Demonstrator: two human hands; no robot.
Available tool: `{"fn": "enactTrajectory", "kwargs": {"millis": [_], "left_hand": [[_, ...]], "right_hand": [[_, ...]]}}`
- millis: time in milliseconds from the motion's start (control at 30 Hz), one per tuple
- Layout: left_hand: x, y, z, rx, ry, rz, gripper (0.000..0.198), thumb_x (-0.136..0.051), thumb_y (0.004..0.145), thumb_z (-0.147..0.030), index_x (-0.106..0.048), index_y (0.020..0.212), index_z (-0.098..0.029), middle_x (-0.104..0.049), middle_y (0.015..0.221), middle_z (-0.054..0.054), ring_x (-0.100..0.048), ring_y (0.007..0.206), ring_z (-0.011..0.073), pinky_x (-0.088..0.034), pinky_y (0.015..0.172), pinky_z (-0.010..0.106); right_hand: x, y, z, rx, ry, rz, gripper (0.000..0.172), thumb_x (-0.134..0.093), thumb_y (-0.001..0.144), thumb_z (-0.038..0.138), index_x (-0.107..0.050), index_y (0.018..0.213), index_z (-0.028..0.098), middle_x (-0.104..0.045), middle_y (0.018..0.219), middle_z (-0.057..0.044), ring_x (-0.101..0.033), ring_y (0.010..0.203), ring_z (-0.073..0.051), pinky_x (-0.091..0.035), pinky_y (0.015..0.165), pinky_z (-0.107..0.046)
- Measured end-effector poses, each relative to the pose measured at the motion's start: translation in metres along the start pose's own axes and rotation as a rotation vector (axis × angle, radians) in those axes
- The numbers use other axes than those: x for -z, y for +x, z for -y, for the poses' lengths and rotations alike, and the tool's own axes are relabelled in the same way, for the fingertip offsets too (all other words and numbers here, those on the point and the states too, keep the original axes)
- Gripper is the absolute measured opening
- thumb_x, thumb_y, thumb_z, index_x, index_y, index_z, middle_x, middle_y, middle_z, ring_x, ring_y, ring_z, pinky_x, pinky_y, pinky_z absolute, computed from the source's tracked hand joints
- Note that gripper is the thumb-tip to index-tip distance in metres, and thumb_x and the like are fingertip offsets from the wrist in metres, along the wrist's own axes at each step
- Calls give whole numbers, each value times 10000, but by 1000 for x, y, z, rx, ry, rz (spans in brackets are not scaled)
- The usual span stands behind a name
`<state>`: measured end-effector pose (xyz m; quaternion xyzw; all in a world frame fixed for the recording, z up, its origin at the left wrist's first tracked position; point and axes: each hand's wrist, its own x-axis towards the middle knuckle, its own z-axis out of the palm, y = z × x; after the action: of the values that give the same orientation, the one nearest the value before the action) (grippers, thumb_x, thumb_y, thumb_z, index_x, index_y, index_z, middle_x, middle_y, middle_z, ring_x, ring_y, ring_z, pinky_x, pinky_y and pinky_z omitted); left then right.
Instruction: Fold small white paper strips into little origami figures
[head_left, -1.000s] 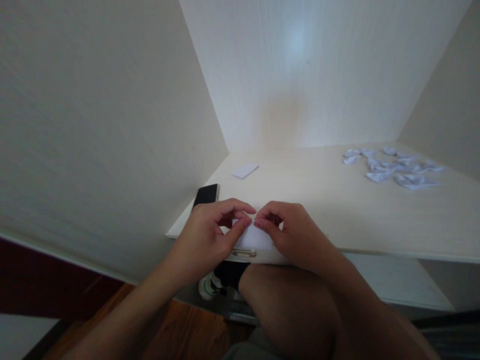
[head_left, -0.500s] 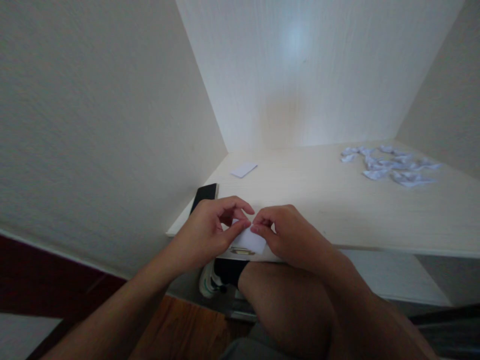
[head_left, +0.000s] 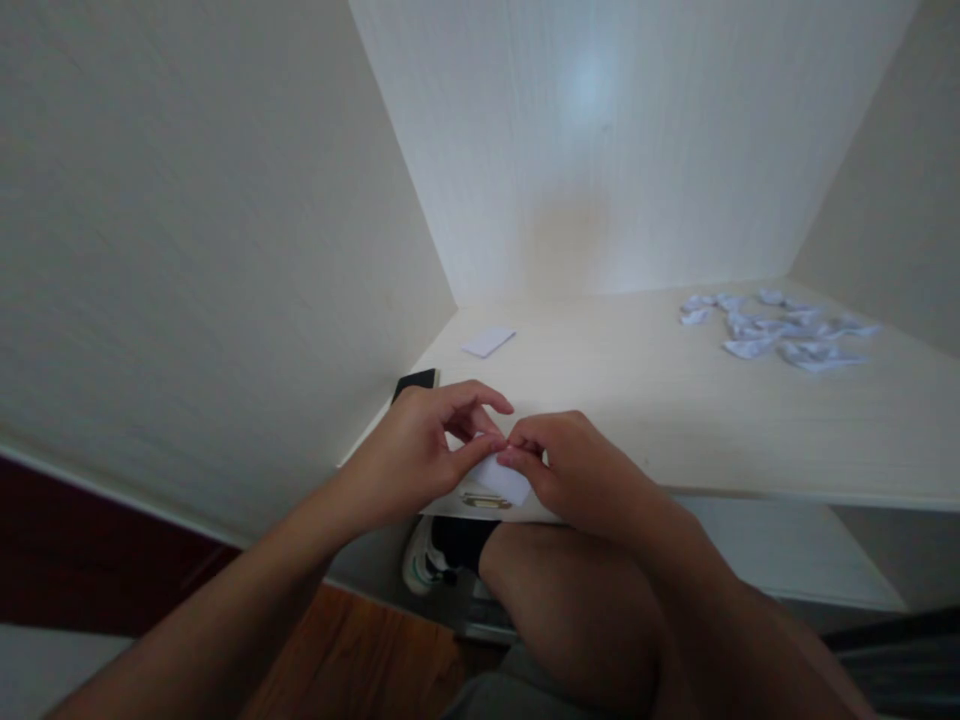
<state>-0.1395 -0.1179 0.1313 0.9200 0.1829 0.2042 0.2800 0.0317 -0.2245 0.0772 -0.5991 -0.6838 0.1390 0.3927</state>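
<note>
Close to the desk's front edge, a small white piece of paper (head_left: 504,481) is pinched at its upper edge by both hands. My left hand (head_left: 442,445) grips it between thumb and a finger, with the index finger arched above. Right beside it, my right hand (head_left: 559,455) has thumb and fingertips closed on the same edge. The fingertips of the two hands nearly meet and hide part of the paper. Just below the paper lies a small gold-coloured metal piece (head_left: 484,501), too blurred to name.
A folded white paper (head_left: 490,342) lies farther back on the pale desk (head_left: 600,370). Several twisted white paper pieces (head_left: 780,328) are grouped at the right. A black flat object (head_left: 415,381) sits by the left wall (head_left: 300,250). My leg (head_left: 570,590) is under the desk edge.
My left hand has shifted slightly up and right, its fingertips now closer to my right hand's, and it covers more of the black object. Both hands still hold the paper.
</note>
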Motion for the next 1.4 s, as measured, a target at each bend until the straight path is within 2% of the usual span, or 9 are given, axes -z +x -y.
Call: {"fn": "enactTrajectory", "kwargs": {"millis": [167,367,500,600,733,900,1100,1267,1400], "left_hand": [[5,4,-2,-16,43,33,248,-743,918,-208,-753,1165,-210,-819,855,3,-745,744,147,-547,660,229],[7,8,1,69,-174,16,263,-794,875,-246,-749,1128,-192,-820,816,18,-732,708,157,-553,653,245],[14,15,-2,109,-234,82,345,-807,849,-228,-716,1179,-183,-810,770,14,-721,669,160,-544,630,250],[20,20,0,145,-285,123,337,-820,836,-228,-726,1156,-178,-805,755,16,-711,664,150,-527,619,236],[20,21,3,174,-336,61,317,-827,819,-222,-732,1116,-168,-797,742,18,-689,645,132,-504,609,223],[17,23,-4,154,-316,93,283,-815,820,-214,-728,1084,-164,-785,720,21,-695,642,150,-511,604,240],[20,25,-4,179,-268,115,275,-807,848,-272,-748,1093,-162,-767,714,20,-659,622,136,-467,568,225],[17,19,1,245,-282,144,271,-830,830,-304,-763,1061,-180,-754,699,12,-657,619,145,-495,586,247],[10,19,-2,261,-270,188,242,-830,804,-281,-760,1014,-183,-778,761,29,-677,640,167,-511,578,268]], "right_hand": [[-4,3,-2,28,-40,-58,207,-654,983,138,-761,806,138,-759,762,-60,-581,671,-148,-356,683,-287],[-3,1,-1,45,-5,-82,232,-662,982,156,-707,755,147,-694,695,-20,-513,633,-129,-309,652,-285],[-6,0,2,51,60,-77,277,-607,1034,202,-678,771,150,-683,705,-15,-502,631,-125,-294,644,-286],[-6,1,0,58,96,-133,318,-626,1020,196,-637,704,158,-604,634,21,-447,591,-108,-271,622,-280],[-6,3,-3,45,101,-172,347,-645,1001,198,-593,659,166,-513,592,47,-400,571,-101,-248,600,-276],[-7,2,-2,56,156,-145,348,-552,1067,289,-609,744,173,-583,664,23,-447,610,-114,-263,611,-280],[-8,3,-4,51,85,-242,326,-548,1032,238,-577,712,184,-577,641,14,-451,598,-125,-267,619,-294],[-9,4,-5,34,73,-311,320,-548,1011,243,-573,697,194,-581,617,13,-463,578,-130,-271,600,-291],[-10,5,-7,27,53,-333,301,-526,1025,260,-612,745,190,-645,668,-13,-513,605,-140,-283,610,-293]]}}
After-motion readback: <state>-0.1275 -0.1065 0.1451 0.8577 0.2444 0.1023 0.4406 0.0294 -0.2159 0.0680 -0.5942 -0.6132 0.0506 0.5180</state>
